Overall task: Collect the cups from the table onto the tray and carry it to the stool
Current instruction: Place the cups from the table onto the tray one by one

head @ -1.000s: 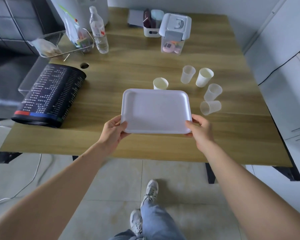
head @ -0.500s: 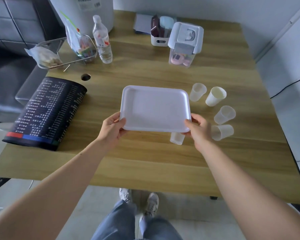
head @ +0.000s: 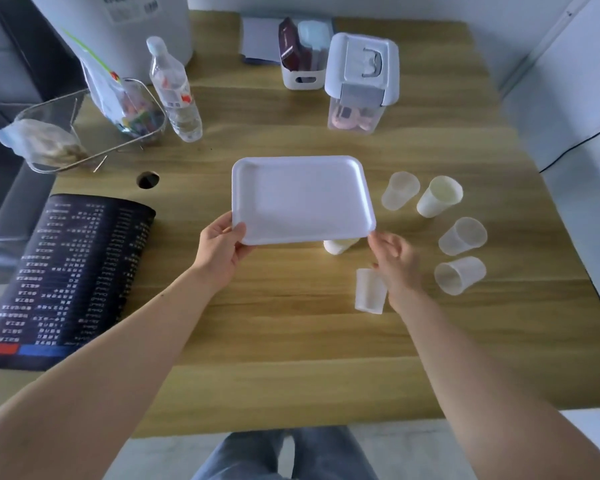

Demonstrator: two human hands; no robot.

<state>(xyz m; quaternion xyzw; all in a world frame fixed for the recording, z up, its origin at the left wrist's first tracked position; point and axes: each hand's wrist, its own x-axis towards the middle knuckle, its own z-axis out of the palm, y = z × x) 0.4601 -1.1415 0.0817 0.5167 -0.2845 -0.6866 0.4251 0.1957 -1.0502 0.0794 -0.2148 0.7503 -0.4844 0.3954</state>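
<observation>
Over the middle of the wooden table [head: 291,358] hangs a white rectangular tray [head: 302,199], empty. My left hand [head: 222,247] grips its near left corner. My right hand [head: 395,261] is at the near right corner with fingers spread, only the fingertips by the rim. Several cups stand to the right of the tray: a clear cup [head: 400,190], a white paper cup [head: 439,196], and two more clear cups [head: 462,236] [head: 459,274]. Another clear cup [head: 370,291] stands against my right wrist. A white cup [head: 340,244] is half hidden under the tray's near edge.
A black printed mat [head: 70,278] covers the table's left side. At the back stand a water bottle [head: 175,91], a wire basket [head: 94,133] with bags, a white organiser [head: 302,57] and a lidded clear box [head: 361,81]. A cable hole [head: 148,179] lies left of the tray.
The tray has gone forward over the table, now covering the white cup. My right hand has loosened from the tray's corner. I stand closer to the table.
</observation>
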